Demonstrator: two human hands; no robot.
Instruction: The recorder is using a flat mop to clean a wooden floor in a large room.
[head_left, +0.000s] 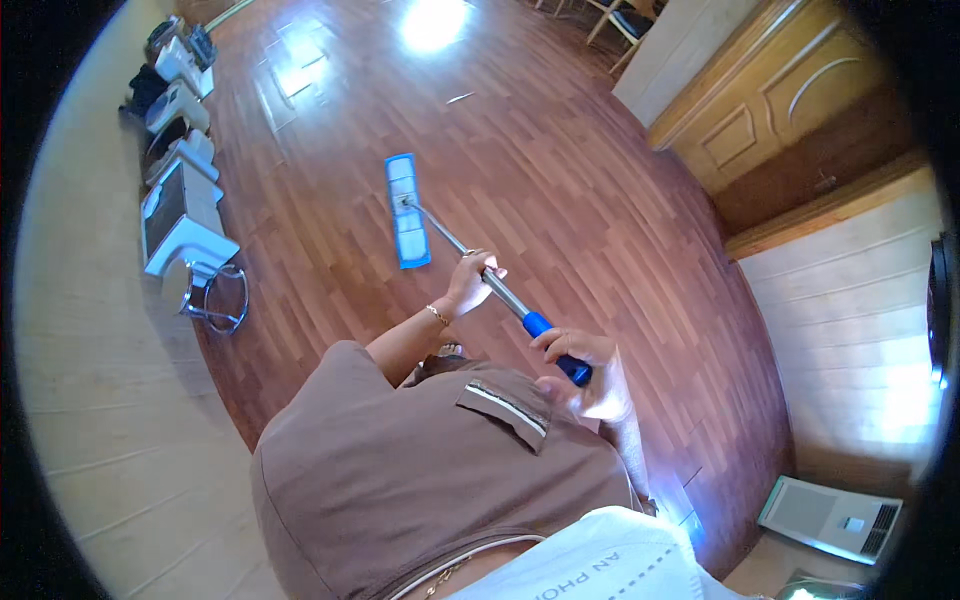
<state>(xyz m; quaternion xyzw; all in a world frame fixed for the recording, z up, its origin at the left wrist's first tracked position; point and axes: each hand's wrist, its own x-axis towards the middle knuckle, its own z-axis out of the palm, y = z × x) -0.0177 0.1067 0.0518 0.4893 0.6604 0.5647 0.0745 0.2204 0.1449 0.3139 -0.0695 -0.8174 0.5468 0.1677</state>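
Note:
A flat mop lies with its blue-edged, pale rectangular head (410,228) on the wooden floor ahead of me. Its metal pole (508,296) slants back toward my body and ends in a blue grip (537,324) with a dark tip. Partway down the pole, my left hand (471,283) is wrapped round the metal, a gold bracelet on its wrist. Closer to me, my right hand (588,370) holds the blue grip near its upper end. The palm sides of both hands are partly hidden.
Along the left wall stand a chrome-framed round stool (213,297), a white appliance with a dark panel (180,215) and several other items. At right are a carved wooden door (770,110) and a white boxy unit (832,518). A wooden chair (622,25) stands far right; light glares off the floor (330,130).

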